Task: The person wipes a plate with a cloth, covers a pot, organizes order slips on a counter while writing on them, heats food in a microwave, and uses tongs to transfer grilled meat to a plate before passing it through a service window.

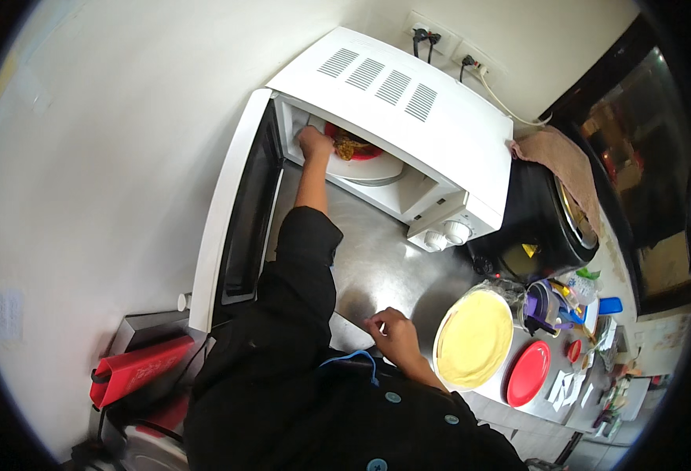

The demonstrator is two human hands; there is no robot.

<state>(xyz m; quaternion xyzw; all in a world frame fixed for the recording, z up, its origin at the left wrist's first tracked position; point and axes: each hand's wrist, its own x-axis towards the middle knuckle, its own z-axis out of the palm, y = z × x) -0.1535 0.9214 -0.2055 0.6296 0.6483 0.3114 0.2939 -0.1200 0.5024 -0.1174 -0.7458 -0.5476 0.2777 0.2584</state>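
Observation:
My left hand [316, 143] reaches into the white microwave oven [392, 76], whose door [233, 212] stands open on the left. The hand is curled at the left edge of a red plate [370, 154] with brown-yellow food [347, 145] on it. Its fingertips are hidden, so I cannot tell whether it grips the rim. Under the plate is a pale round surface above the glass turntable [375, 181]. My right hand [397, 338] hovers before my body, over the near edge of the steel counter [369, 235], fingers loosely curled and nothing visible in it.
Right of the microwave stands a black cooker [528, 218] with a brown cloth [557, 156] over it. Nearer are a round yellow-topped container [475, 340], a red plate [528, 374] and tubs of utensils [543, 303]. A red folder-like object [145, 368] lies below the door.

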